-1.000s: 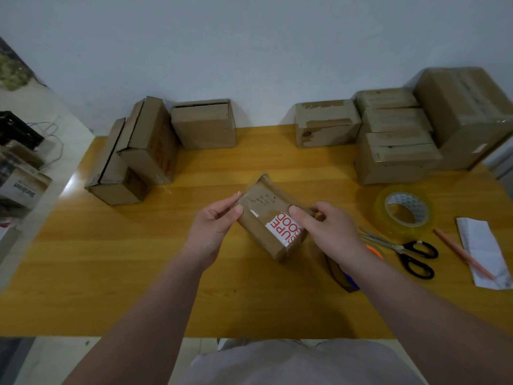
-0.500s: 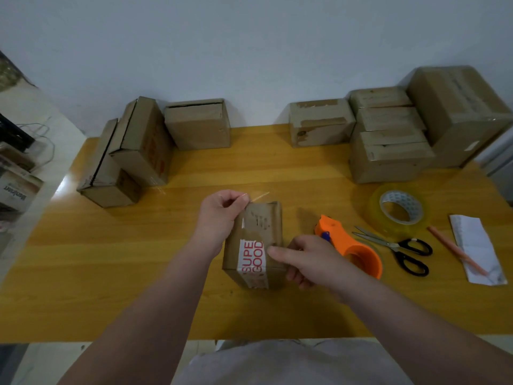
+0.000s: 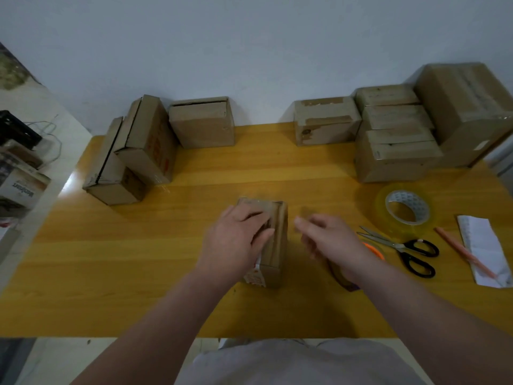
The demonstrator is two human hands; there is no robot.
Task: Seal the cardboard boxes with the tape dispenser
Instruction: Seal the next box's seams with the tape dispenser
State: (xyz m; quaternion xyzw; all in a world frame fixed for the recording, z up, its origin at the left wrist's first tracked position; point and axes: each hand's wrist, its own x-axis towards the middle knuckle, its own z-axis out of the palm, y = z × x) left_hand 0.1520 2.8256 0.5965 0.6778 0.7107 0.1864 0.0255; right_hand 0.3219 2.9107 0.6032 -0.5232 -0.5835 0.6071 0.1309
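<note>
Left hand flat on the small box, right hand free beside it.

On the small cardboard box (image 3: 276, 240), standing near the middle of the table (image 3: 138, 259), we see a red-and-white label (image 3: 254, 276) at its near end, its lettering too hidden and blurred to read. Dark print on a carton (image 3: 20, 187) off the table's left edge defeats us too. The left hand (image 3: 236, 240) presses palm-down on the box top, fingers relaxed. The right hand (image 3: 330, 240), blurred, hangs just right of the box, fingers loosely apart and holding nothing, above the orange tape dispenser (image 3: 373, 250).
</note>
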